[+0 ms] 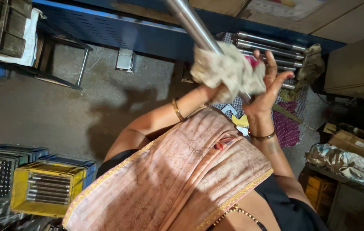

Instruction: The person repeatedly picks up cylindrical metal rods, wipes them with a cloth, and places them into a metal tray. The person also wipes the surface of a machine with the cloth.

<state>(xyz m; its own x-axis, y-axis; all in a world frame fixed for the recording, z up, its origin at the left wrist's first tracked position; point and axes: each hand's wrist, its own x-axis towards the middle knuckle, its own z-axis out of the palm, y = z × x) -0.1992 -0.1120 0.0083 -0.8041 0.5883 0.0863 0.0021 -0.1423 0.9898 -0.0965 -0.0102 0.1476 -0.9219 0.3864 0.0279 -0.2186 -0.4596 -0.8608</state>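
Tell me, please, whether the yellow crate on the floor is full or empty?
Partly full: the yellow crate holds a row of metal rods lying side by side, with its walls rising above them.

At twelve o'clock a shiny silver steel rod (192,25) passes through a dirty cream cloth rag (227,70). At six o'clock lies a pale pink patterned fabric with gold border (177,171). At eight o'clock sits a yellow plastic crate (45,188), blue crates (73,162) beside it.
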